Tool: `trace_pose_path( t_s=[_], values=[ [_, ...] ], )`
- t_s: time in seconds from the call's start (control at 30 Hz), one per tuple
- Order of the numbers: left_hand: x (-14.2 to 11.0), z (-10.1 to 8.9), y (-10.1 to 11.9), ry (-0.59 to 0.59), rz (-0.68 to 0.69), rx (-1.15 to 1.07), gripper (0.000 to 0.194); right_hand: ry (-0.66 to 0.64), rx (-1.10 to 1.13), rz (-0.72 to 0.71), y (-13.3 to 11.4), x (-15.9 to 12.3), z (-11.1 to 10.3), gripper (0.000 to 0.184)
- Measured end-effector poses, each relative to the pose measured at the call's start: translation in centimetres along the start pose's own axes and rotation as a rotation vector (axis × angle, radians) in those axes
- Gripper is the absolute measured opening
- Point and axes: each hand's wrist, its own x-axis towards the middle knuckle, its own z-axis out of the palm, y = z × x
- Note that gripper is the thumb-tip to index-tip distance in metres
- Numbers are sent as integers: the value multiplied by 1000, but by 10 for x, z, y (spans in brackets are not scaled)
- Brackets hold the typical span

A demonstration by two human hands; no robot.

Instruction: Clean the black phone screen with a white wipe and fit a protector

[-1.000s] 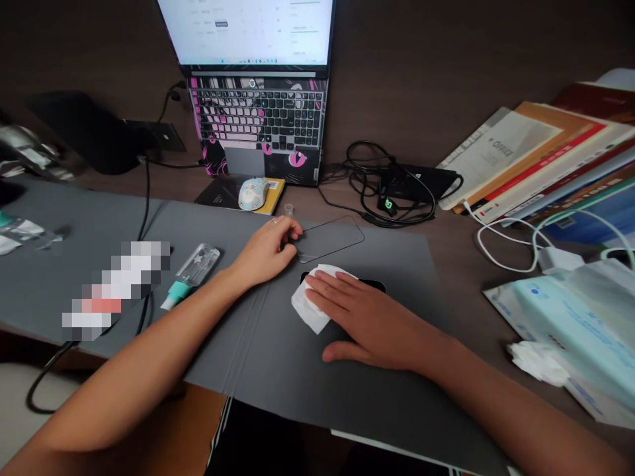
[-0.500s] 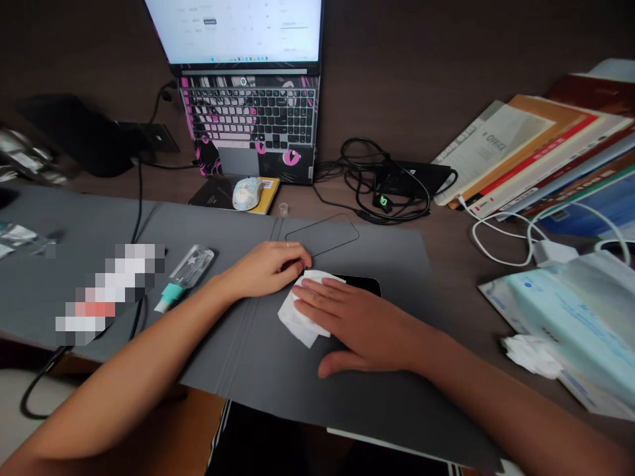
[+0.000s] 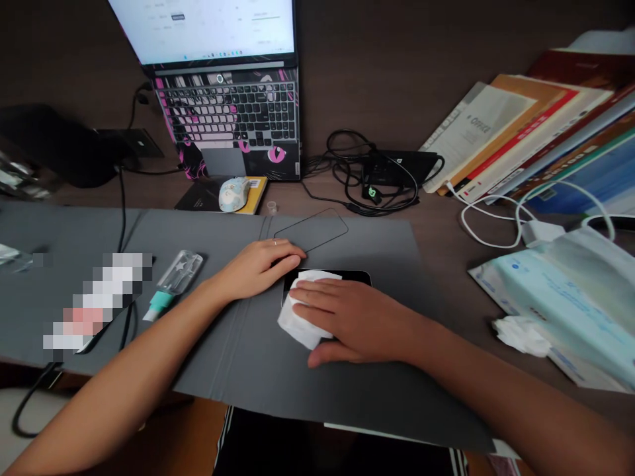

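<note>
A black phone (image 3: 357,276) with rounded corners lies on the grey desk mat (image 3: 278,396), mostly covered. My right hand (image 3: 347,314) lies flat over a white tissue (image 3: 305,327) and presses it onto the phone, fingers stretched out and thumb low at the tissue's near edge. My left hand (image 3: 260,268) rests on the mat with extended fingers, its thumb tip by the phone's far left corner; whether it touches the phone I cannot tell. Just beyond it lies a clear, black-edged sheet shaped like a screen protector (image 3: 315,230).
A laptop (image 3: 228,116), a mouse (image 3: 234,194) and a power adapter with cables (image 3: 397,168) stand behind. To the left lie a spray bottle (image 3: 173,281) and a blurred-out item (image 3: 102,301). On the right are books (image 3: 526,132), a crumpled tissue (image 3: 520,335) and a pale blue packet (image 3: 565,291).
The view has shifted slightly. My right hand and the tissue have moved a little over the phone, baring its left edge. My left fingers have straightened, and the right thumb is closer to the tissue.
</note>
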Motion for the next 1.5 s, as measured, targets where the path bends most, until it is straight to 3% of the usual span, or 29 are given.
trace_pose_path(
  t_s=[0.17, 0.37, 0.47, 0.6, 0.8, 1.0, 1.2, 1.5],
  values=[
    [-1, -1, 2, 46, -9, 21, 28, 53, -67, 173, 5, -5, -4, 54],
    [0, -2, 1, 119, -35, 21, 26, 1, -67, 46, 4, 0, -2, 80],
    [0, -3, 0, 143, -48, 16, 24, 10, -17, -5, 8, -5, -9, 61],
    [0, -4, -1, 127, -41, 10, 24, 92, -11, 39, 23, -19, -22, 36],
    [-1, -4, -4, 100, -30, 8, 25, 103, -83, 189, 36, -27, -29, 37],
    [-1, -3, -6, 19, 39, 11, 25, 84, -45, 145, 32, -25, -23, 30],
    [-1, -5, -4, 0, 40, 10, 27, 93, -37, 250, 36, -26, -22, 30],
    [-1, -3, -5, -10, 34, -17, 27, 25, -14, 260, 24, -23, -23, 33]
  ],
)
